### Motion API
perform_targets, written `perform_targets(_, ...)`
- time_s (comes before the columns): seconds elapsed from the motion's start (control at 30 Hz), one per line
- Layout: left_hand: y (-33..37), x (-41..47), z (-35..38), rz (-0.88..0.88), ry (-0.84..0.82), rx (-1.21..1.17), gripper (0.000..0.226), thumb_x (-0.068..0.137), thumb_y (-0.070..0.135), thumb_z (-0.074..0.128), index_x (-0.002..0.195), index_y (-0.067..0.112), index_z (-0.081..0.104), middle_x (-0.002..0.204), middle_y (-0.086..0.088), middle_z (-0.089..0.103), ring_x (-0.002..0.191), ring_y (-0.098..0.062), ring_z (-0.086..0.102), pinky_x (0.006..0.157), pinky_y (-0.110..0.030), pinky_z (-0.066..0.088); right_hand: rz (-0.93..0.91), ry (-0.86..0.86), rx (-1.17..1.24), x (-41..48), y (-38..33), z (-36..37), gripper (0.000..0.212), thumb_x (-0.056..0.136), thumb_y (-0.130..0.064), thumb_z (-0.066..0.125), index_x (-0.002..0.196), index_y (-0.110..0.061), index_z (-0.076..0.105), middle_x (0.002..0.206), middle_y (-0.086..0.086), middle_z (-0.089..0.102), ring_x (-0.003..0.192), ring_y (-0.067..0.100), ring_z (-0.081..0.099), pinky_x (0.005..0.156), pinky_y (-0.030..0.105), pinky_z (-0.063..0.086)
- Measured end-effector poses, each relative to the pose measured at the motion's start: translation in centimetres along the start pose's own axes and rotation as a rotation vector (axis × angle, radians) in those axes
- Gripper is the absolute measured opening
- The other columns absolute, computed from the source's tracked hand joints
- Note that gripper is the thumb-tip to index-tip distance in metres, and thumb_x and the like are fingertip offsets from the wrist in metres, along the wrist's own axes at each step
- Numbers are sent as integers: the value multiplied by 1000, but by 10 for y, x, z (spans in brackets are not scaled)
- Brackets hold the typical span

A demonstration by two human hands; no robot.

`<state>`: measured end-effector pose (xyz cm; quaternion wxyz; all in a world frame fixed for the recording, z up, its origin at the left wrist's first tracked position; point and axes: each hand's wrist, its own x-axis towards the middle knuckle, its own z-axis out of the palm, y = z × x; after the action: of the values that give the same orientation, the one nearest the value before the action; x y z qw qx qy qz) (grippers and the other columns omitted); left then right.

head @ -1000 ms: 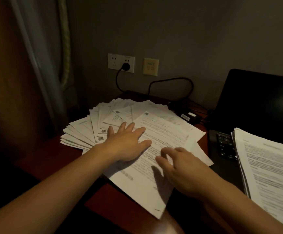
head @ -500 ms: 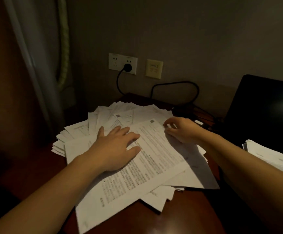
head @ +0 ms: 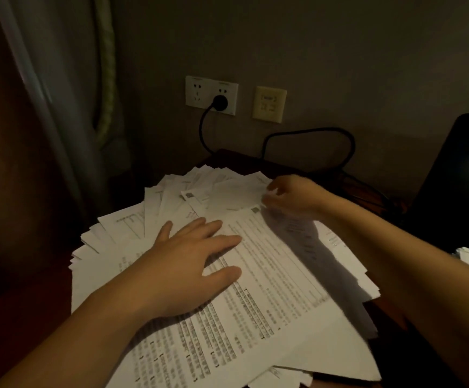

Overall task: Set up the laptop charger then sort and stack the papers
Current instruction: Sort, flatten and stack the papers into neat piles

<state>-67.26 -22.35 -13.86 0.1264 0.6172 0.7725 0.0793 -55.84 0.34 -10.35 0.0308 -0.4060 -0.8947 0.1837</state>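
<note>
Pressing flat with straight fingers, the left hand (head: 188, 264) pins the fanned papers (head: 269, 289) on the desk (head: 26, 317); farther right, the right hand (head: 292, 195) pinches far sheet edges. Charger plug (head: 220, 103) sits socketed beyond. Sorting seems underway; squaring the edges comes next.

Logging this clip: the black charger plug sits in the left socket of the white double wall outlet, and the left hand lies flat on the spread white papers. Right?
No: the head view shows the black charger plug in the right socket of the white double wall outlet. The left hand does lie flat on the spread white papers.
</note>
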Motion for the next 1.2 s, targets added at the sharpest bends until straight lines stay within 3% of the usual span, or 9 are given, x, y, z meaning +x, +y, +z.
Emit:
perform_targets(0.13, 3, -2, -3, 104, -40, -30, 54, 93, 73, 36, 144, 69, 18, 162, 31, -3, 146, 8, -11, 121, -43, -18, 95, -95, 26, 18, 17, -2, 80, 88, -57, 67, 154, -28, 34, 158, 4, 38, 141, 28, 41, 115, 43, 32)
perform_targets(0.27, 5, -1, -4, 168, -74, -37, 52, 91, 74, 41, 140, 73, 23, 160, 35, -2, 145, 11, -12, 120, -41, -20, 68, -114, 32, 29, 18, -8, 104, 72, -64, 78, 156, -35, 25, 159, -2, 36, 141, 28, 42, 118, 48, 34)
perform_targets(0.37, 8, -2, -6, 211, -108, -86, 50, 90, 73, 47, 137, 74, 29, 159, 38, 1, 145, 13, -11, 122, -41, -18, 14, -80, 19, 31, 18, -12, 111, 68, -59, 84, 157, -34, 23, 155, -3, 40, 138, 26, 46, 114, 41, 38)
perform_targets(0.6, 9, -2, -3, 217, -85, -134, 56, 86, 74, 52, 137, 73, 28, 156, 41, 1, 121, 33, -25, 112, -26, -21, -150, 65, 20, 31, 15, -11, 89, 63, -47, 90, 138, -33, 44, 130, -5, 54, 118, 22, 57, 98, 43, 54)
perform_targets(0.73, 9, -2, -3, 214, -53, -124, 60, 85, 76, 51, 140, 70, 27, 158, 37, 5, 141, 17, -16, 119, -33, -17, -232, 143, -18, 31, 16, -11, 75, 64, -47, 89, 125, -35, 47, 123, -5, 50, 114, 19, 52, 98, 45, 52)
perform_targets(0.83, 9, -3, -4, 206, -44, -126, 61, 86, 76, 51, 141, 68, 27, 158, 37, 6, 143, 14, -14, 120, -36, -15, -198, 56, 17, 30, 14, -7, 70, 73, -48, 84, 132, -35, 48, 125, -9, 53, 115, 19, 56, 94, 35, 54)
perform_targets(0.93, 9, -3, -4, 200, -41, -136, 61, 85, 76, 51, 140, 68, 27, 157, 37, 7, 142, 15, -12, 120, -34, -14, -157, -48, 4, 30, 10, -1, 69, 79, -55, 77, 138, -33, 48, 129, -11, 54, 118, 17, 54, 94, 29, 44)
perform_targets(1.1, 8, -3, -3, 200, -14, -156, 61, 85, 74, 54, 140, 66, 30, 156, 37, 10, 134, 20, -11, 117, -30, -14, -76, -62, -12, 30, 2, -3, 86, 75, -60, 78, 146, -31, 41, 143, -5, 49, 128, 22, 50, 103, 34, 40)
perform_targets(1.2, 8, -3, -5, 205, -7, -174, 60, 85, 72, 56, 139, 65, 32, 155, 37, 9, 131, 21, -11, 119, -31, -10, -100, -57, 53, 29, -3, -7, 74, 72, -48, 86, 133, -32, 48, 133, -8, 55, 124, 21, 55, 105, 38, 47)
